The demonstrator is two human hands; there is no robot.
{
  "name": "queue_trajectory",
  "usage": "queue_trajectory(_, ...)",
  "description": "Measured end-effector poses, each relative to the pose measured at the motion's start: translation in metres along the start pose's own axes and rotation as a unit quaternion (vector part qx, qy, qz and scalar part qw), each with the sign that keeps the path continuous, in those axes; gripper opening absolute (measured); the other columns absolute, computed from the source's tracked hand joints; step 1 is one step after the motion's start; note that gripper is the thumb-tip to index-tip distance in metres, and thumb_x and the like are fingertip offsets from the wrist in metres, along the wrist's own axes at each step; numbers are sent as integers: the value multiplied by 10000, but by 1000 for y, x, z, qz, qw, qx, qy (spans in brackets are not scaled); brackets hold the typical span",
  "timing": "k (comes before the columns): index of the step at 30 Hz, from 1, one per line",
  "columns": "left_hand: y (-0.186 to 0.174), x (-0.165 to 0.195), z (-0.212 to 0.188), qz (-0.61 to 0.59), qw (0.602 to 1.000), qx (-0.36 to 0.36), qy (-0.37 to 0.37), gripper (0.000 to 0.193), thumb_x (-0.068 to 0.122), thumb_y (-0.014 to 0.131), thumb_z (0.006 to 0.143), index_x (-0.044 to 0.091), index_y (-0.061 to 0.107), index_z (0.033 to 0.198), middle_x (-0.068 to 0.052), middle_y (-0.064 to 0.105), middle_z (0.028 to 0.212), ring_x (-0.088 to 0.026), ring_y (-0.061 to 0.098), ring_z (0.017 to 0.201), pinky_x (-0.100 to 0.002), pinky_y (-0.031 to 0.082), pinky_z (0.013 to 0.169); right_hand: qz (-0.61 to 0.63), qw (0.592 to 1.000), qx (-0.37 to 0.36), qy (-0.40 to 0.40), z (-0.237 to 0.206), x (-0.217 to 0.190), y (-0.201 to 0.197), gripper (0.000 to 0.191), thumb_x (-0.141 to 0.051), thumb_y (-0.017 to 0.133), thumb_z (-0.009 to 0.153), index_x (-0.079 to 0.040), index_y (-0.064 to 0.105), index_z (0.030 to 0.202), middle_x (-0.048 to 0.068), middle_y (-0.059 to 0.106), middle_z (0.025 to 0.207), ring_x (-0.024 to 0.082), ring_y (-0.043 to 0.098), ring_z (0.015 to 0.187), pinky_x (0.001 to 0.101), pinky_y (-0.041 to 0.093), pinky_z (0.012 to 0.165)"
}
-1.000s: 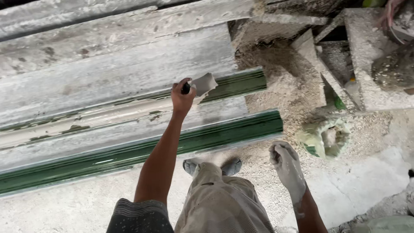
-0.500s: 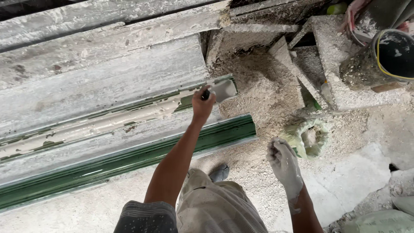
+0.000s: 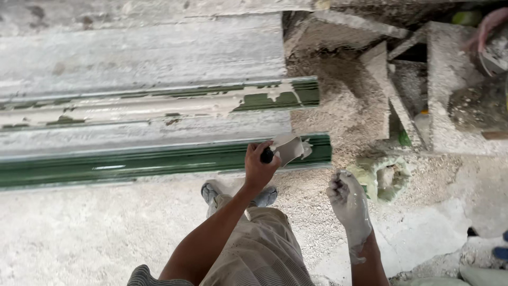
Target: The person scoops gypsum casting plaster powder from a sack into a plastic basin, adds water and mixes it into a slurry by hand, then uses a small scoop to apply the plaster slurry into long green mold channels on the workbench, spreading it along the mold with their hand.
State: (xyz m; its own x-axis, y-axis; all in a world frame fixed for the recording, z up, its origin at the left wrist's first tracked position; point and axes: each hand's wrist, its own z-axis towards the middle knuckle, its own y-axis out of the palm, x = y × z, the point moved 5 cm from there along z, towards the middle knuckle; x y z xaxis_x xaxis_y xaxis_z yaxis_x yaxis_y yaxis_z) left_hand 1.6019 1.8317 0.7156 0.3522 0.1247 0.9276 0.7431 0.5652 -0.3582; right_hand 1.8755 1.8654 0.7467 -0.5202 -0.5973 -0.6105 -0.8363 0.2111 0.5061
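My left hand (image 3: 259, 167) grips the dark handle of a small scraper (image 3: 288, 147) whose blade is coated in white plaster. The blade rests on the near green moulded channel (image 3: 159, 161), close to its right end. A second green channel (image 3: 275, 98) lies farther away, largely smeared with white plaster. My right hand (image 3: 348, 200) hangs free to the right, caked in white plaster, fingers loosely curled, holding nothing. My legs and grey shoes (image 3: 211, 191) show below.
Grey plaster-crusted planks (image 3: 137, 53) lie beyond the channels. Rubble, concrete blocks (image 3: 450, 79) and a plaster-crusted ring (image 3: 383, 177) sit at right. Another person's hand (image 3: 484, 29) shows at the top right corner. The floor (image 3: 79, 228) is dusty white.
My left hand has pulled the scraper back from the far plastered channel to the near green channel. The view has shifted, and my right hand stays hanging.
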Motion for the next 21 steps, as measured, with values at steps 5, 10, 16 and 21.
queue_trajectory(5,-87,-27,-13,22,998,28,-47,422,123,762,741,71,722,1158,-134,535,967,-267,575,836,-379,524,755,-9,1000,-13,27,6,27,42,95,-123,591,994,-56,652,1024,42,620,872,132,559,767,270,455,633)
queue_trajectory(10,-199,-59,-20,51,989,135,-32,450,117,771,737,77,725,1183,-129,540,983,-270,591,851,-394,532,780,-58,996,-32,53,-3,81,97,90,-124,584,988,-69,642,1029,30,619,888,136,547,762,263,438,616)
queue_trajectory(16,-364,-109,-21,73,972,220,-39,475,153,824,725,91,718,1183,-128,559,1031,-281,618,880,-405,546,781,-118,987,-88,67,-17,188,193,91,-136,574,996,-75,632,1030,42,618,888,145,543,754,262,429,589)
queue_trajectory(21,-520,-162,-17,106,961,255,-24,475,200,861,721,109,730,1169,-143,543,1014,-303,611,877,-424,541,768,-141,980,-114,81,-50,311,286,97,-124,567,1005,-68,637,1042,42,621,889,142,555,757,261,439,595)
